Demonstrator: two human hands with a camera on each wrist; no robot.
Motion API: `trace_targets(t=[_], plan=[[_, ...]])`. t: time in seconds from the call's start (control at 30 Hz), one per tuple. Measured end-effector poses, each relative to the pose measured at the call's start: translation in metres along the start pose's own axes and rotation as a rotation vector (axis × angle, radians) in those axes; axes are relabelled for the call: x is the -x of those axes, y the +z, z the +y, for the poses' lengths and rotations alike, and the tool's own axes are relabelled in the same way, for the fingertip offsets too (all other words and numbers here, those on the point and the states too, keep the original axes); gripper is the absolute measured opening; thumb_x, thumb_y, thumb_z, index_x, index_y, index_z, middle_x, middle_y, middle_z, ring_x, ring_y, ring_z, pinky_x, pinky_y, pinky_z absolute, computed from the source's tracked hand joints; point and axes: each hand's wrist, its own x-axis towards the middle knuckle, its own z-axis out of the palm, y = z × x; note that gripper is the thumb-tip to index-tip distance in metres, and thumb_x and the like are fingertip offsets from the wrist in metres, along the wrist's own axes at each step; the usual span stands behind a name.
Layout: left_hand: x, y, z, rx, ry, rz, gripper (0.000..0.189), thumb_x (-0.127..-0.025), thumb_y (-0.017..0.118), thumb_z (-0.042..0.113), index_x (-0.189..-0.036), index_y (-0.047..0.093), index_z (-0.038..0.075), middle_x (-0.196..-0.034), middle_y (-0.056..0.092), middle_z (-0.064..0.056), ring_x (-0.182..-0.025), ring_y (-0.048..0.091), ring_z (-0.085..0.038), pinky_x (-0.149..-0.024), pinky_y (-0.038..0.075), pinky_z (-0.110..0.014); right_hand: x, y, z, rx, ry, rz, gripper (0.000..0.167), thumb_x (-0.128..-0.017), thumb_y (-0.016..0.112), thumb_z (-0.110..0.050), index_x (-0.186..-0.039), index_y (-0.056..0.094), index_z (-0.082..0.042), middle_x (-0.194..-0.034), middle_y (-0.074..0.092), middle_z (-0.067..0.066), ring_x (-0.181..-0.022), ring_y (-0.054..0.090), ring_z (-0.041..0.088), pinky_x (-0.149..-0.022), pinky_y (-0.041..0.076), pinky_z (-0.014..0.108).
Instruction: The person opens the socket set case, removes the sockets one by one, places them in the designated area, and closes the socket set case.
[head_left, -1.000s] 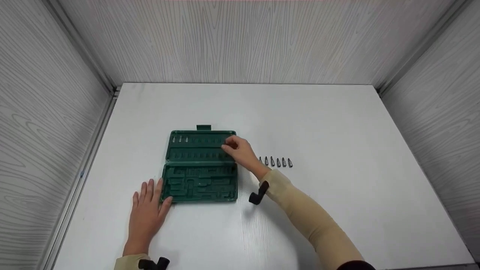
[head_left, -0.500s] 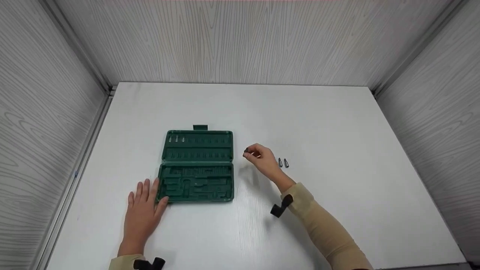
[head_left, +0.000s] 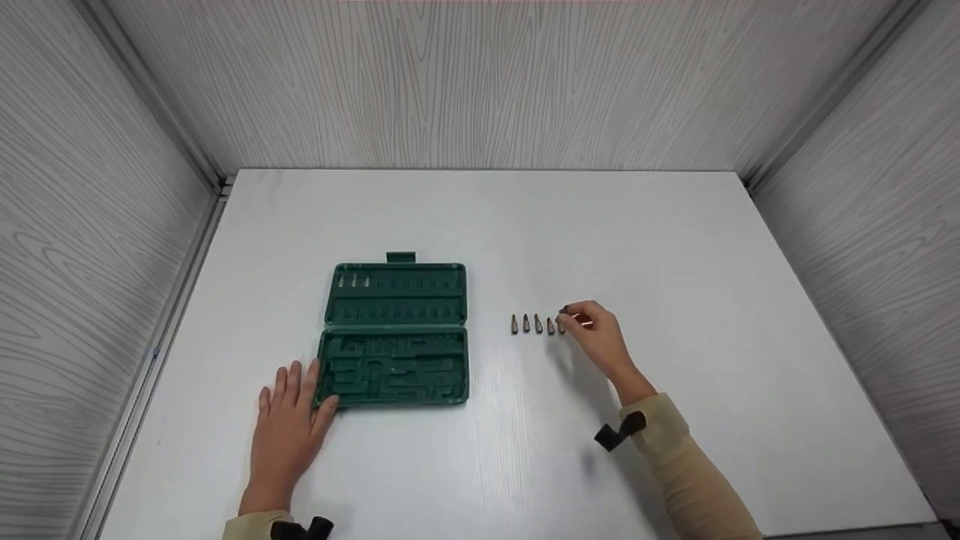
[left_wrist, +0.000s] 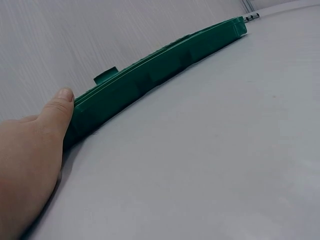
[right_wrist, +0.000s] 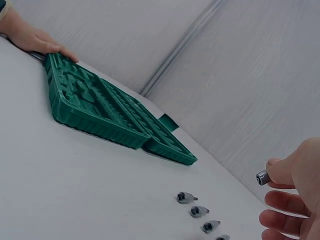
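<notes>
A green plastic tool case (head_left: 397, 334) lies unfolded on the white table, with three small silver bits (head_left: 354, 282) in the far half's upper left slots. My left hand (head_left: 283, 435) rests flat beside it, fingers straight, index finger and thumb touching its near left corner. To the case's right, my right hand (head_left: 598, 337) pinches a small metal bit socket (right_wrist: 262, 177) between thumb and index finger, slightly above the table. The other fingers show loosely bent in the right wrist view. Several more bit sockets (head_left: 526, 324) lie in a row just left of this hand, which partly covers the row's right end.
Pale wood-grain panels (head_left: 480, 82) enclose the white table (head_left: 637, 225) at the back and both sides. A latch flap (head_left: 400, 256) sticks out from the case's far edge. Black wrist cameras (head_left: 621, 431) sit on both sleeves.
My right hand has moved right from the case's far half to the right end of the socket row, uncovering the row's left sockets. The left hand stays on the case's corner.
</notes>
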Motion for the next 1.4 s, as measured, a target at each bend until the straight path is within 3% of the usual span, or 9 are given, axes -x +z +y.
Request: trace_targets(t=[0.2,0.33,0.77,0.97,1.4], plan=[[0.0,0.0,0.001,-0.008,0.002,0.002,0.069,-0.095,0.038,0.053,-0.151,0.014,0.018,-0.151,0.019,-0.021,-0.139,0.009,-0.037,-0.11,0.001,-0.052,0.004,-0.028,0.018,0.005,0.021,0.052,0.023,-0.087,0.067,-0.018,-0.098,0.066,0.002,-0.103,0.062,0.013,-0.09,0.055,0.021,-0.077,0.043,0.027],[0.0,0.0,0.001,-0.007,0.01,0.002,0.069,-0.096,0.039,0.052,-0.151,0.015,0.017,-0.15,0.02,-0.022,-0.139,0.01,-0.038,-0.109,0.002,-0.053,0.005,-0.034,0.031,0.055,0.034,0.044,0.019,-0.087,0.067,-0.013,-0.098,0.066,0.003,-0.101,0.061,0.014,-0.088,0.055,0.023,-0.078,0.044,0.03],[0.0,-0.002,0.0,0.0,0.01,-0.007,0.069,-0.096,0.039,0.051,-0.151,0.014,0.018,-0.151,0.019,-0.021,-0.139,0.009,-0.037,-0.11,0.001,-0.053,-0.005,-0.028,0.045,0.263,0.13,-0.038,0.014,-0.087,0.063,-0.008,-0.094,0.065,0.005,-0.104,0.054,0.017,-0.093,0.053,0.03,-0.081,0.045,0.041],[0.0,-0.001,0.0,0.004,0.009,-0.01,0.069,-0.096,0.038,0.052,-0.151,0.012,0.019,-0.151,0.018,-0.02,-0.14,0.008,-0.036,-0.11,-0.001,-0.052,-0.008,-0.027,0.046,0.29,0.133,-0.034,0.017,-0.089,0.061,-0.009,-0.097,0.067,0.004,-0.106,0.052,0.018,-0.095,0.053,0.03,-0.083,0.044,0.042],[-0.001,0.0,0.0,0.01,0.011,0.004,0.069,-0.096,0.039,0.05,-0.151,0.013,0.018,-0.151,0.019,-0.021,-0.14,0.007,-0.035,-0.11,0.0,-0.052,-0.009,-0.026,0.049,0.322,0.139,-0.013,0.018,-0.091,0.058,-0.015,-0.098,0.067,-0.001,-0.101,0.053,0.014,-0.088,0.05,0.026,-0.073,0.042,0.035]])
